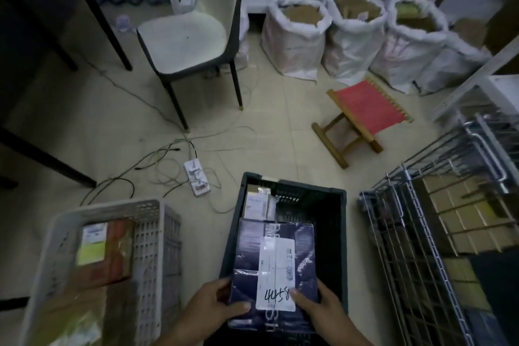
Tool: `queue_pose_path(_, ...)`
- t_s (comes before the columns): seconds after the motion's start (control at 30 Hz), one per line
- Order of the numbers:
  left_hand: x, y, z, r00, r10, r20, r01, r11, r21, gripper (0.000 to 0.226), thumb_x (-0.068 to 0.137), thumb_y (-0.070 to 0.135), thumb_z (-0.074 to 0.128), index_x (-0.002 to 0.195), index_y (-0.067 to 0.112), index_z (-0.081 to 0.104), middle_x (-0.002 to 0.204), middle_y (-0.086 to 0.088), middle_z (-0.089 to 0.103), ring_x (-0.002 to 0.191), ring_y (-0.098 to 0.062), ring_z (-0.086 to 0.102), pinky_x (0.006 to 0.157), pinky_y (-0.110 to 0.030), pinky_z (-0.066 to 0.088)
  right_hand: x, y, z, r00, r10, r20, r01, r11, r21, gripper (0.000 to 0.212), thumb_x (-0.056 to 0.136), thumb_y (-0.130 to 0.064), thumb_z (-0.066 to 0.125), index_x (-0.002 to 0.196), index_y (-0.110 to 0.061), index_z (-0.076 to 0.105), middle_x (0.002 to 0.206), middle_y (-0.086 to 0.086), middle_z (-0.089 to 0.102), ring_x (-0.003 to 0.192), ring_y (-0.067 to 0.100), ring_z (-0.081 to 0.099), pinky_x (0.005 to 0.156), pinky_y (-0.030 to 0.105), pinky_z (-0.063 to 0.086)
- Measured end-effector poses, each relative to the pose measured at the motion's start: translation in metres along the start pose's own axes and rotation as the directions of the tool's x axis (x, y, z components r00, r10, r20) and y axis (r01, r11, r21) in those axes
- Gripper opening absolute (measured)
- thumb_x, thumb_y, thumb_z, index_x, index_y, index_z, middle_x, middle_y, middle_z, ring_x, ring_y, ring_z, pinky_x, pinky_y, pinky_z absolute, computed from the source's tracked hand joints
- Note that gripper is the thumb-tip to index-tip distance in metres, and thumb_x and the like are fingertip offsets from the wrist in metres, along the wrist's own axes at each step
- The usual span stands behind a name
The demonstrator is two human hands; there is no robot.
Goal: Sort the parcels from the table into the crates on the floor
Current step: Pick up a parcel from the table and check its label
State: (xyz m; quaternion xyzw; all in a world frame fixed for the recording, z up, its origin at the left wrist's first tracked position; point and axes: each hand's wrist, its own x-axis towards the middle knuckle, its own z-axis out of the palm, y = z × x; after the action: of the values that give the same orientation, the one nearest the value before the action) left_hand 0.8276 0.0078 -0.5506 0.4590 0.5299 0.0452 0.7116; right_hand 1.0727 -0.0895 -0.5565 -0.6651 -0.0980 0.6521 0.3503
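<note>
A dark blue parcel [250, 250] with a white label marked in black handwriting is held over the dark crate [331, 205] on the floor. My left hand [213, 303] grips its near left edge, thumb on top. My right hand [317, 306] grips its near right edge, thumb on the label. Inside the dark crate, a brown parcel [257, 202] with a white label leans at the far left. The white crate [157, 244] at the left holds an orange parcel [118, 250] with a yellow-green label.
A wire cage trolley [421, 233] with cardboard boxes stands at the right. A red folding stool [362, 112], a white chair [182, 34] and three white sacks [295, 36] stand beyond. A power strip [196, 177] and loose cables lie on the tiled floor. Dark table legs [42, 157] at left.
</note>
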Motion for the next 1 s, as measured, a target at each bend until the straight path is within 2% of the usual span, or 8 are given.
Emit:
queue_pose_path(0.1, 0.029, -0.021, -0.003, 0.996, -0.042, -0.085, 0.045, 0.998, 0.034, 0.049, 0.05, 0.076, 0.081, 0.087, 0.043, 0.08, 0.097, 0.007, 0.079, 0.099, -0.011, 0.073, 0.093, -0.026, 0.054, 0.041, 0.032, -0.01, 0.999, 0.007, -0.045, -0.007, 1.0, 0.009, 0.058, 0.073, -0.029, 0.087, 0.126, -0.02, 0.065, 0.111, -0.004, 0.077, 0.103, 0.019, 0.073, 0.099, 0.039, 0.054)
queue_pose_path(0.17, 0.056, -0.038, -0.011, 0.963, 0.002, -0.268, 0.024, 0.995, 0.094, 0.054, 0.062, 0.081, 0.069, 0.093, 0.038, 0.08, 0.1, 0.007, 0.078, 0.097, -0.009, 0.072, 0.093, -0.028, 0.054, 0.061, 0.049, -0.012, 0.998, 0.012, -0.056, -0.012, 1.0, 0.0, 0.061, 0.072, -0.035, 0.087, 0.128, -0.02, 0.066, 0.112, -0.004, 0.077, 0.104, 0.018, 0.073, 0.105, 0.043, 0.052)
queue_pose_path(0.27, 0.092, -0.057, -0.021, 0.901, 0.023, -0.433, 0.078, 0.974, 0.214, 0.047, 0.094, 0.031, 0.068, 0.135, 0.009, 0.06, 0.133, -0.009, 0.065, 0.112, -0.016, 0.062, 0.094, -0.021, 0.041, 0.088, 0.073, -0.005, 0.999, -0.001, -0.054, -0.002, 0.999, -0.055, 0.081, 0.067, -0.05, 0.086, 0.138, -0.021, 0.059, 0.127, -0.005, 0.071, 0.114, 0.016, 0.068, 0.106, 0.039, 0.049)
queue_pose_path(0.37, 0.127, -0.077, -0.031, 0.909, 0.023, -0.415, 0.122, 0.94, 0.319, 0.05, 0.099, 0.016, 0.06, 0.146, 0.007, 0.048, 0.145, -0.011, 0.054, 0.126, -0.022, 0.057, 0.095, -0.021, 0.039, 0.111, 0.084, 0.014, 0.999, -0.011, -0.047, 0.009, 0.999, -0.038, 0.066, 0.085, -0.042, 0.077, 0.14, -0.028, 0.044, 0.14, -0.007, 0.05, 0.125, 0.018, 0.052, 0.102, 0.028, 0.04)
queue_pose_path(0.5, 0.158, -0.092, -0.039, 0.928, 0.089, -0.362, 0.066, 0.917, 0.394, 0.042, 0.095, 0.004, 0.062, 0.137, 0.009, 0.059, 0.13, -0.005, 0.066, 0.116, -0.02, 0.065, 0.101, -0.029, 0.049, 0.143, 0.105, 0.029, 0.995, 0.009, -0.102, -0.016, 0.997, -0.075, 0.097, 0.077, -0.052, 0.079, 0.157, -0.026, 0.032, 0.153, 0.0, 0.045, 0.133, 0.026, 0.052, 0.108, 0.039, 0.044)
queue_pose_path(0.67, 0.17, -0.099, -0.041, 0.933, 0.171, -0.317, -0.021, 0.904, 0.427, 0.049, 0.09, -0.003, 0.065, 0.119, 0.036, 0.071, 0.106, 0.017, 0.073, 0.097, 0.0, 0.069, 0.084, -0.012, 0.052, 0.172, 0.115, 0.026, 0.994, 0.03, -0.108, -0.037, 0.997, -0.07, 0.055, 0.094, -0.029, 0.072, 0.143, -0.026, 0.046, 0.124, -0.007, 0.063, 0.102, 0.006, 0.063, 0.072, 0.015, 0.05)
queue_pose_path(0.77, 0.173, -0.104, -0.043, 0.92, 0.18, -0.347, -0.025, 0.913, 0.408, 0.06, 0.086, -0.005, 0.07, 0.113, 0.048, 0.067, 0.106, 0.021, 0.072, 0.1, 0.003, 0.067, 0.088, -0.011, 0.051, 0.188, 0.122, 0.026, 0.987, 0.023, -0.161, -0.044, 0.991, -0.126, 0.053, 0.094, -0.021, 0.072, 0.142, -0.023, 0.051, 0.128, -0.001, 0.068, 0.112, 0.016, 0.066, 0.081, 0.021, 0.054)
queue_pose_path(1.0, 0.176, -0.106, -0.042, 0.915, 0.176, -0.363, -0.024, 0.922, 0.387, 0.048, 0.085, -0.002, 0.074, 0.124, 0.027, 0.069, 0.115, 0.012, 0.071, 0.105, -0.004, 0.068, 0.098, -0.032, 0.054, 0.208, 0.127, 0.034, 0.962, 0.008, -0.272, -0.065, 0.977, -0.201, 0.043, 0.093, -0.017, 0.073, 0.131, -0.02, 0.053, 0.117, 0.002, 0.068, 0.107, 0.023, 0.064, 0.091, 0.033, 0.049)
